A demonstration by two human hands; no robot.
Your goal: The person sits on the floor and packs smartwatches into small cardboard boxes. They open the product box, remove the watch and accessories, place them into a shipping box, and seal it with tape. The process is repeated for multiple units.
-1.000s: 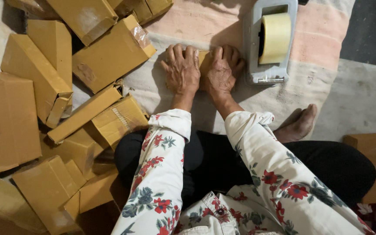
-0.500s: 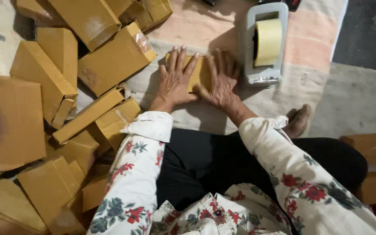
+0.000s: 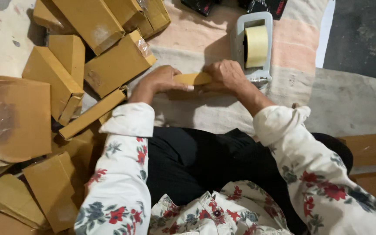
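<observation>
Seen from above, seated on the floor with legs in black trousers. Left hand (image 3: 159, 82) and right hand (image 3: 225, 76) both closed on a small flat yellow-brown cardboard box (image 3: 193, 78), one at each end, fingers (image 3: 170, 72) curled over its top edge and thumbs below; box held level, just above a striped pink, grey and white woven mat (image 3: 196, 41) spread on the floor. Long floral sleeves, white with red and blue flowers (image 3: 122, 174), rolled back at the wrists.

Just beyond the right hand, near touching it, a grey plastic tape dispenser with a roll of pale yellow tape (image 3: 254, 45), standing on the mat. To the left, a loose heap of brown cardboard boxes of several sizes (image 3: 66, 74), some sealed with clear tape, lying tilted over one another on the concrete floor (image 3: 362, 35). At the right edge, more brown cardboard boxes (image 3: 370, 150) beside the knee. At the top edge, black glossy packets (image 3: 266, 5), only partly in view.
</observation>
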